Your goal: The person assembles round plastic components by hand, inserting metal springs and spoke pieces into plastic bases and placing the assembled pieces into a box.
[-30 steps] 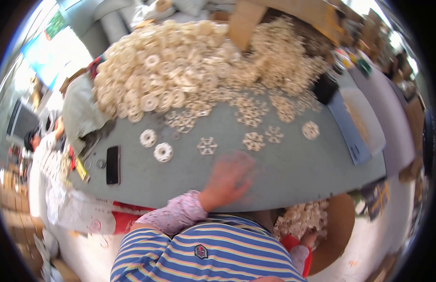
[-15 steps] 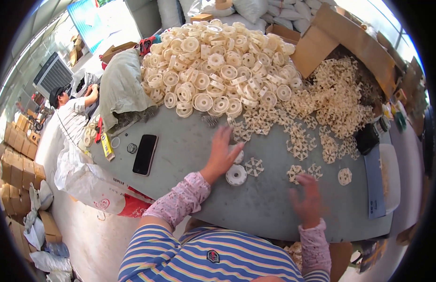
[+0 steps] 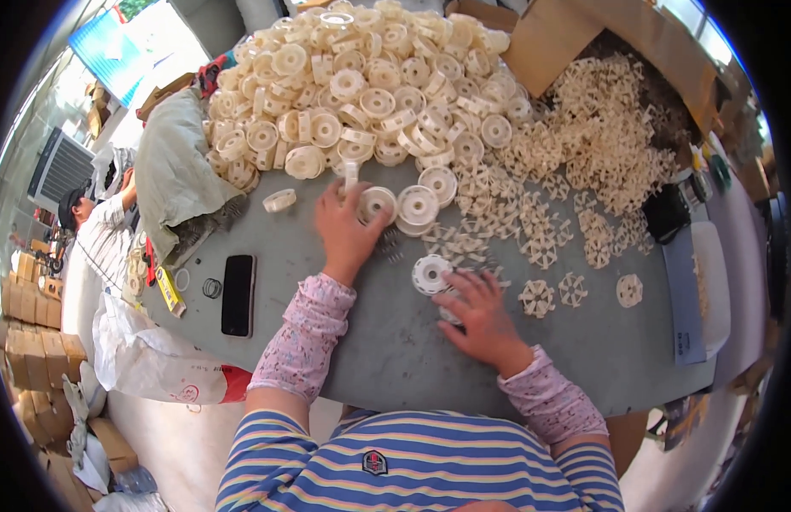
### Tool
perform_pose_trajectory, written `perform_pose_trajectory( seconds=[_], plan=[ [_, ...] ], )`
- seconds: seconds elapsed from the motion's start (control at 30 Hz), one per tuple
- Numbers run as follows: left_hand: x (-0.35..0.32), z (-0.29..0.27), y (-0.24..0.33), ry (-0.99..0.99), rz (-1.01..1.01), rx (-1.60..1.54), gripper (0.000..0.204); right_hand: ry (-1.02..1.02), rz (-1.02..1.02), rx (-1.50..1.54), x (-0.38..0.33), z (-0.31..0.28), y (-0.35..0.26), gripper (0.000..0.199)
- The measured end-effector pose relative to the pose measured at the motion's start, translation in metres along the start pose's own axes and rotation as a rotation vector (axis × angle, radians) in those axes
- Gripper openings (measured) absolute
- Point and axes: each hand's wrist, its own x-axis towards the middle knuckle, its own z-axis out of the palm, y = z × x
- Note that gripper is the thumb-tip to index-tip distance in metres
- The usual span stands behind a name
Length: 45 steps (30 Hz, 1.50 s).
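At the near edge of a big heap of cream plastic wheels (image 3: 387, 72), my left hand (image 3: 346, 235) has its fingers and thumb around one cream wheel (image 3: 377, 203). Another wheel stands on edge by its fingertips. Two more wheels (image 3: 418, 205) lie just right of that hand. My right hand (image 3: 485, 320) is lower down, palm toward the table, fingers spread. Its fingertips reach a white wheel (image 3: 431, 274), and a second round piece shows partly beneath its fingers. Loose metal springs (image 3: 389, 247) lie between the hands.
Small lattice-like star pieces (image 3: 538, 299) lie right of my right hand, with a large pile of them (image 3: 600, 145) beyond. A phone (image 3: 238, 294), a yellow box (image 3: 170, 292) and a sack (image 3: 186, 162) are at left. A blue-grey panel (image 3: 684, 294) stands right. Another person (image 3: 105, 226) sits far left.
My left hand has moved to the heap's edge and taken hold of a wheel. My right hand has come left to the white wheels. Several wheels now lie apart from the heap.
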Motion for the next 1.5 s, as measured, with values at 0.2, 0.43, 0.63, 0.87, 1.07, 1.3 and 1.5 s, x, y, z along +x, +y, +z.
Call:
perform_pose_trajectory(
  seconds=[0.2,0.43,0.63,0.87,1.07,1.3,1.5],
  plan=[
    [-0.058,-0.029,0.046,-0.147,0.140,-0.210,0.058,0.130,0.015,0.095,-0.008,-0.045,0.023,0.021],
    [-0.070,-0.048,0.038,-0.137,0.176,-0.427,0.041,0.429,0.163,0.124,0.044,-0.048,0.043,0.020],
    [-0.057,-0.043,0.011,0.178,0.054,-0.112,0.035,0.139,0.478,-0.158,0.138,-0.012,0.039,0.045],
    [-0.052,-0.039,-0.017,0.247,0.005,0.016,0.040,0.022,0.532,-0.102,0.151,0.001,0.047,0.055],
    [-0.088,-0.088,0.052,0.060,0.192,-0.398,0.049,0.370,0.025,0.093,0.048,-0.041,-0.005,0.051],
    [-0.165,-0.090,0.110,-0.505,0.310,-0.621,0.069,0.108,-0.236,-0.013,-0.080,-0.028,-0.034,0.049],
    [-0.163,-0.087,0.099,-0.534,0.335,-0.438,0.051,-0.166,-0.141,-0.102,-0.115,-0.079,-0.019,0.052]
  ],
)
